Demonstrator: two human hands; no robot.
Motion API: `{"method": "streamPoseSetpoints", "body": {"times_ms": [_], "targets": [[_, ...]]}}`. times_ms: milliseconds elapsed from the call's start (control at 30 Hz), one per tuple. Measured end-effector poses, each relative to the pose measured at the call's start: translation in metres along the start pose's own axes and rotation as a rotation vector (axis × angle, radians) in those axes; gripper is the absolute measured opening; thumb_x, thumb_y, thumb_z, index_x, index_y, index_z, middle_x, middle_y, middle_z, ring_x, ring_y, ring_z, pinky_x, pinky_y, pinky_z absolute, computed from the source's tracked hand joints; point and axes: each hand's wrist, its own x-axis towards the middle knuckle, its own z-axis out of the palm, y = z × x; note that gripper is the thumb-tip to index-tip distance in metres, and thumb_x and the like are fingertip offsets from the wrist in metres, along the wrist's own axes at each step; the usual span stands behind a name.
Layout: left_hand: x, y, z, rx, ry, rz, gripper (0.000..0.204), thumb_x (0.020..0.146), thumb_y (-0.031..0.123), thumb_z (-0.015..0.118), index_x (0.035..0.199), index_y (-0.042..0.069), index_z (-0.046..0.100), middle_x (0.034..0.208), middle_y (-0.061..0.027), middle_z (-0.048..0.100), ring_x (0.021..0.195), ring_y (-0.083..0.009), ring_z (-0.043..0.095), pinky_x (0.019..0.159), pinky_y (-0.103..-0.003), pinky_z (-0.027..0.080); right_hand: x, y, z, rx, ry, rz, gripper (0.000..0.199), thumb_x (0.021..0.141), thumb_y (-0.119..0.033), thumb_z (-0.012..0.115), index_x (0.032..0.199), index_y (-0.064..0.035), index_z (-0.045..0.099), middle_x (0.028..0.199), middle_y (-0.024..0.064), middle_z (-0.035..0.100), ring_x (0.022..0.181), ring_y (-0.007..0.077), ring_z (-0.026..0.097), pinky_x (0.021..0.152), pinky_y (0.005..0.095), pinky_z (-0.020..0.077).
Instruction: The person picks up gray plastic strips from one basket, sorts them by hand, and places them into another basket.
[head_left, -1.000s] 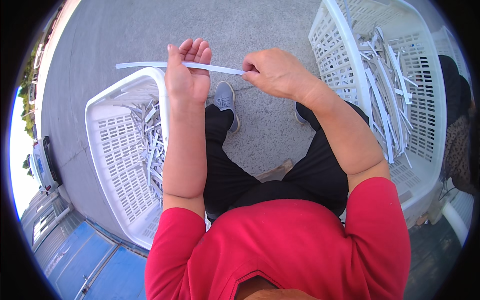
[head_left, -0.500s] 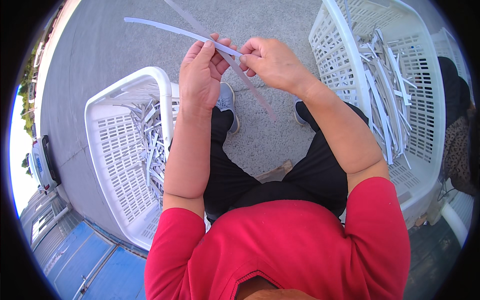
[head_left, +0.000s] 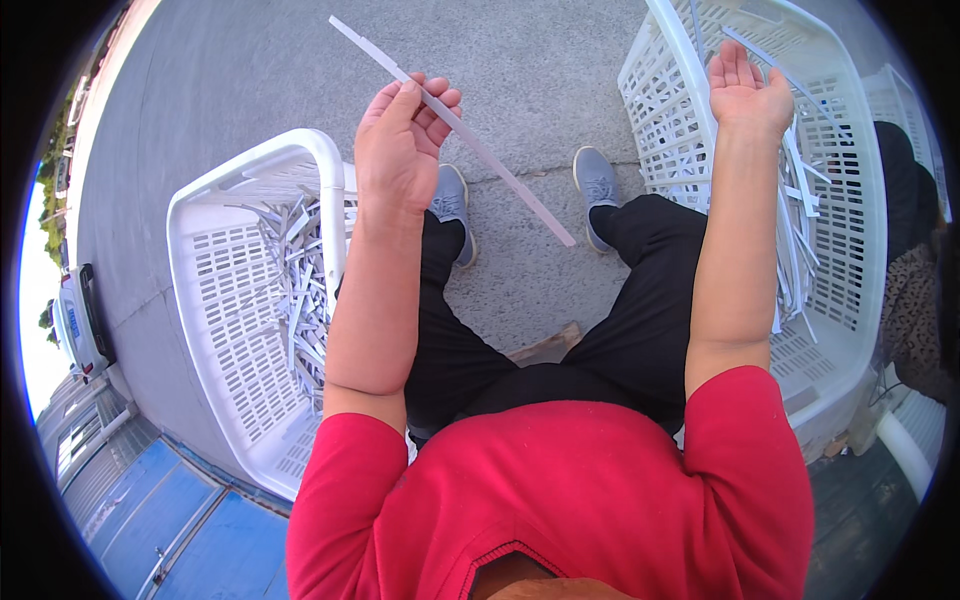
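Note:
My left hand [head_left: 400, 140] is closed in a pinch around a thin white, translucent plastic strip [head_left: 500, 172]. One end of the strip points up and away to the left, the other slants down over the ground between my feet. Over the right white basket [head_left: 856, 190], my right hand [head_left: 748, 98] is turned palm up with its fingers stretched out. Just beyond those fingertips is another narrow pale strip [head_left: 784, 70], slanting across the basket's opening. Strips [head_left: 797, 255] lie piled in this basket, partly hidden by my right forearm.
At my left stands a second white slotted basket [head_left: 222, 300] with many short strips [head_left: 303, 290] in it. My grey shoes [head_left: 597, 178] rest on the concrete ground [head_left: 510, 60]. A parked white car [head_left: 80, 322] and blue panels [head_left: 225, 540] are at the far left.
My right hand has moved from beside my left hand to the right basket, opening there. One of the two crossed strips has left my left hand; a strip now slants across the right basket.

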Motion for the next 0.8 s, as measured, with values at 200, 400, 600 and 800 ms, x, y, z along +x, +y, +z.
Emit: {"method": "streamPoseSetpoints", "body": {"times_ms": [200, 400, 600, 800], "targets": [[-0.002, -0.006, 0.001, 0.031, 0.018, -0.006, 0.015, 0.09, 0.009, 0.046, 0.1, -0.003, 0.046, 0.092, -0.0154, 0.058, 0.082, -0.0242, 0.061, 0.071, -0.033, 0.052, -0.064, 0.049, 0.009, -0.603, -0.659, 0.231, 0.03, 0.087, -0.026, 0.052, 0.102, 0.0008, 0.052, 0.092, 0.0104, 0.062, 0.081, 0.0166, 0.059, 0.073, 0.0294, 0.0469], [0.001, -0.008, 0.003, 0.022, 0.008, 0.004, 0.016, 0.09, 0.009, 0.046, 0.101, -0.002, 0.046, 0.093, -0.0154, 0.058, 0.083, -0.0238, 0.06, 0.072, -0.032, 0.052, -0.114, 0.087, 0.003, -1.435, -1.358, 0.167, 0.028, 0.085, -0.027, 0.053, 0.084, 0.0007, 0.06, 0.078, 0.0099, 0.063, 0.069, 0.0128, 0.059, 0.065, 0.0265, 0.0459], [-0.002, -0.001, 0.002, 0.083, 0.053, -0.001, 0.024, 0.089, 0.012, 0.049, 0.108, -0.002, 0.045, 0.102, -0.0164, 0.056, 0.087, -0.0228, 0.058, 0.074, -0.031, 0.05, -0.095, 0.065, 0.022, -0.952, -1.014, 0.149, 0.023, 0.086, -0.021, 0.052, 0.089, 0.0014, 0.059, 0.079, 0.0102, 0.065, 0.068, 0.013, 0.06, 0.066, 0.0264, 0.0448], [-0.005, 0.005, 0.001, 0.107, -0.004, -0.001, 0.025, 0.088, 0.016, 0.051, 0.107, -0.001, 0.046, 0.099, -0.014, 0.057, 0.083, -0.0182, 0.058, 0.07, -0.028, 0.05, 0.037, -0.011, -0.021, 0.205, -0.466, 0.147, 0.044, 0.092, -0.034, 0.03, 0.104, 0.0064, 0.045, 0.101, 0.015, 0.057, 0.081, 0.024, 0.056, 0.073, 0.0376, 0.0435]]}}
